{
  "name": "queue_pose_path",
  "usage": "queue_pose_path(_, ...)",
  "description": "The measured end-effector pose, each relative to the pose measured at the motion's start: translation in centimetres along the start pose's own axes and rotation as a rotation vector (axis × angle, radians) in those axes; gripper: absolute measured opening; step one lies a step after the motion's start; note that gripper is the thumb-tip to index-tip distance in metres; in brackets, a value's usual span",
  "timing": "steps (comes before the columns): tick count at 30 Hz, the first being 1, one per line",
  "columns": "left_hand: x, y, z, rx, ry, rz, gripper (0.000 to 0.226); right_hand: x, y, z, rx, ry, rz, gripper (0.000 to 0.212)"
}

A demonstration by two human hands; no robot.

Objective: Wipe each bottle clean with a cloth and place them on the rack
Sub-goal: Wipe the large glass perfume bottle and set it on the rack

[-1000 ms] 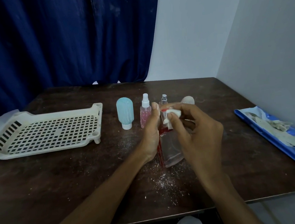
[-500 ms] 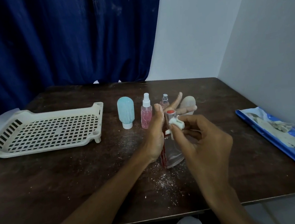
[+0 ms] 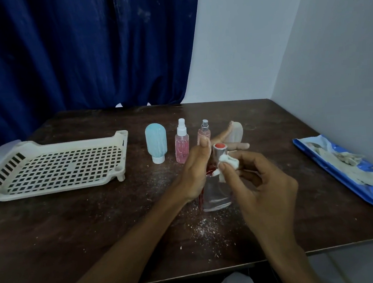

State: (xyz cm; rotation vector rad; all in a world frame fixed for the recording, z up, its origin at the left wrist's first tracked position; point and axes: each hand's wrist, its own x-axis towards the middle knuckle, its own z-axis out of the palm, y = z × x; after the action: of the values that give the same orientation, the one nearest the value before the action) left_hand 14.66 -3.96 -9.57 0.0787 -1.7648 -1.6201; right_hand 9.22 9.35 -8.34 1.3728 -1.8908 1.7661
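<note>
L hand (image 3: 194,170) holds the clear bottle (image 3: 215,193) mid-desk. Thumb is up on the near side, fingers go round the back, and two tips stick out straight past it. R hand (image 3: 263,179) pinches a small white cloth (image 3: 224,162) btwn thumb and forefinger and presses it on the neck, just under the silver cap w/ red top (image 3: 220,148).

Step in hand, I'd say: wiping bottle no. 1, at the neck and cap. The rack (image 3: 55,168) sits well apart at the L edge of the desk (image 3: 76,230) w/ nothing on it, so the task is barely begun.

Next, prob. rub down the glass body, then carry the bottle across to the rack. That needs a firm L grip, as glass is slick.

Waiting in a row behind are a blue bottle (image 3: 156,144), a pink spray bottle (image 3: 182,144), a second spray bottle (image 3: 204,133) and a beige one (image 3: 237,132), the last half hidden by my fingers.

Hard to tell:
- whether the clear bottle's base touches the desk or is lifted
- what the red bit along its L side is, since my palm covers it
- what's in the blue packet (image 3: 341,168) at R, maybe more wipes

White specks (image 3: 204,227) litter the desk near me.
</note>
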Motion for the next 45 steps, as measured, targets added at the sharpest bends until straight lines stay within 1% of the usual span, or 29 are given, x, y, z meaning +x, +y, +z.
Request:
queue_pose_path(3, -0.2, -0.3, -0.2, 0.069, 0.056, 0.048, 0.065, 0.0, 0.1, 0.1, 0.001, 0.003, -0.006, 0.024)
queue_pose_path(5, -0.3, 0.1, 0.0, 0.108, 0.146, 0.036, 0.052, 0.2, 0.1, 0.0, 0.002, -0.004, -0.001, 0.023)
queue_pose_path(6, -0.4, 0.3, 0.0, 0.134, 0.193, 0.029, 0.053, 0.3, 0.1, -0.1, -0.006, -0.009, -0.005, 0.022)
queue_pose_path(8, -0.4, 0.3, -0.2, 0.177, 0.223, 0.043, 0.06, 0.8, 0.0, -0.3, -0.015, -0.027, -0.015, 0.019)
queue_pose_path(11, -0.2, -0.4, -0.7, 0.195, 0.282, 0.147, 0.072, 1.6, -0.7, -0.4, 0.026, -0.068, 0.021, 0.021)
queue_pose_path(13, 0.0, -0.8, -0.9, 0.266, 0.335, 0.219, 0.077, 1.8, -0.9, -0.5, 0.091, -0.092, 0.067, 0.022)
queue_pose_path(16, -0.2, -0.8, -0.7, 0.345, 0.399, 0.35, 0.066, 1.4, -0.9, -0.7, 0.162, -0.108, 0.116, 0.02)
queue_pose_path(19, -0.4, -0.9, -0.6, 0.415, 0.439, 0.453, 0.055, 0.6, -0.6, -0.7, 0.152, -0.086, 0.13, 0.021)
queue_pose_path(21, -0.7, -0.8, -0.2, 0.473, 0.49, 0.447, 0.054, 0.1, -0.5, -0.7, 0.135, -0.057, 0.127, 0.022)
queue_pose_path(22, -0.9, -0.7, 0.0, 0.493, 0.525, 0.415, 0.054, 0.0, -0.5, -0.6, 0.139, -0.043, 0.132, 0.022)
queue_pose_path(26, -2.3, 0.0, 0.9, 0.545, 0.631, 0.197, 0.047, -0.2, -0.6, -0.2, 0.143, -0.006, 0.119, 0.022)
queue_pose_path(27, -3.4, 0.1, 1.3, 0.555, 0.604, 0.146, 0.045, -0.2, -0.6, -0.2, 0.135, -0.005, 0.114, 0.022)
queue_pose_path(28, -4.5, 0.0, 1.7, 0.519, 0.527, 0.078, 0.044, -0.2, -0.5, -0.2, 0.135, -0.003, 0.113, 0.022)
queue_pose_path(30, -5.9, -0.8, 2.5, 0.365, 0.327, -0.08, 0.046, -0.3, -0.4, -0.3, 0.154, -0.004, 0.119, 0.022)
queue_pose_path(31, -5.9, -1.3, 2.8, 0.315, 0.279, -0.143, 0.049, -0.2, -0.3, -0.3, 0.16, -0.008, 0.123, 0.022)
queue_pose_path(32, -5.8, -1.7, 2.6, 0.264, 0.289, -0.19, 0.056, -0.1, -0.2, -0.4, 0.162, -0.014, 0.129, 0.022)
queue_pose_path(34, -5.3, -2.5, 1.4, 0.124, 0.318, -0.264, 0.087, 0.1, -0.2, -0.6, 0.173, -0.025, 0.147, 0.021)
queue_pose_path(35, -5.3, -2.6, 0.9, 0.089, 0.255, -0.313, 0.107, 0.3, -0.1, -0.7, 0.186, -0.032, 0.161, 0.02)
queue_pose_path(36, -5.5, -2.3, 0.8, 0.143, 0.148, -0.307, 0.124, 0.5, -0.2, -0.7, 0.196, -0.04, 0.173, 0.02)
queue_pose_path(37, -5.7, -2.2, 0.8, 0.223, 0.05, -0.282, 0.131, 0.6, -0.2, -0.7, 0.205, -0.048, 0.184, 0.02)
queue_pose_path(38, -5.8, -2.0, 0.9, 0.288, 0.02, -0.251, 0.13, 0.6, -0.2, -0.7, 0.218, -0.055, 0.193, 0.02)
queue_pose_path(39, -5.5, -1.8, 0.9, 0.301, 0.028, -0.225, 0.127, 0.7, -0.2, -0.7, 0.232, -0.058, 0.2, 0.02)
queue_pose_path(41, -4.8, -1.5, 1.0, 0.229, 0.012, -0.194, 0.115, 0.7, -0.2, -0.6, 0.241, -0.049, 0.199, 0.018)
queue_pose_path(43, -4.0, -0.6, 0.8, 0.199, -0.063, -0.245, 0.103, 0.9, -0.2, -0.5, 0.235, -0.033, 0.192, 0.019)
queue_pose_path(45, -3.6, 0.0, 0.1, 0.217, -0.134, -0.295, 0.099, 1.3, -0.1, -0.3, 0.227, -0.029, 0.19, 0.02)
